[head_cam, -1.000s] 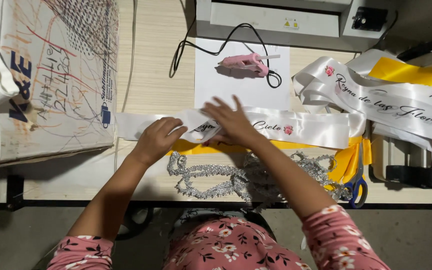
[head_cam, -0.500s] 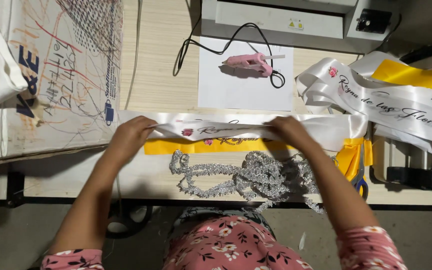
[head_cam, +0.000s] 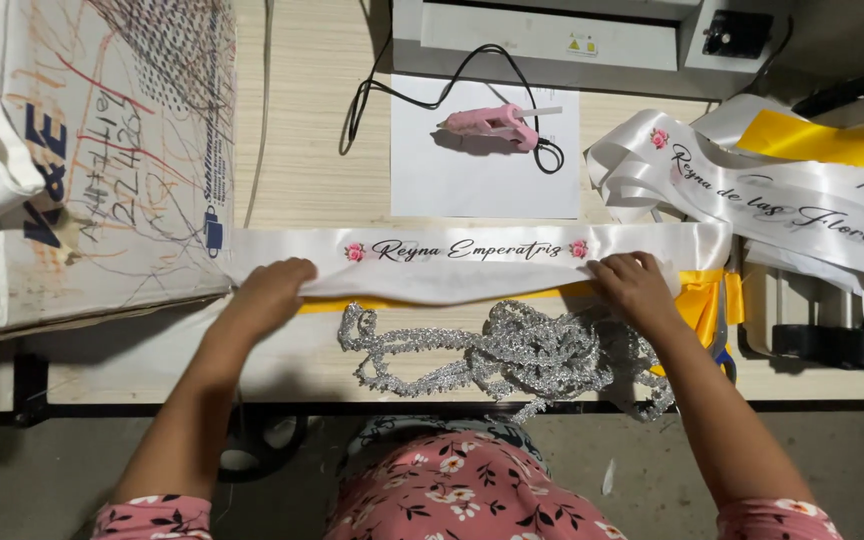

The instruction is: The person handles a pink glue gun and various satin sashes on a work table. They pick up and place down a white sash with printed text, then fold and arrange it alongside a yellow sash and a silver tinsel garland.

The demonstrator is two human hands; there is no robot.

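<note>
A white satin sash [head_cam: 472, 262] with black script and two small pink roses lies flat across the wooden table. My left hand [head_cam: 270, 291] presses down on its left part near the front edge. Over at the right part, my right hand [head_cam: 634, 286] rests with its fingers on the sash edge. Under the sash a yellow ribbon [head_cam: 704, 300] shows along the front edge and bunches at the right. A tangle of silver sequin trim [head_cam: 512, 352] lies on the table just in front of the sash, between my arms.
A pink glue gun [head_cam: 492, 124] with a black cord rests on a white paper sheet [head_cam: 482, 170] behind the sash. More white printed sashes [head_cam: 782, 195] pile at the right. A scribbled cardboard sheet [head_cam: 92, 150] lies at the left, a grey machine [head_cam: 552, 35] at the back.
My hands have slid apart along the sash, the left one leftward and the right one rightward, and the sash now lies spread flat with its script uncovered.
</note>
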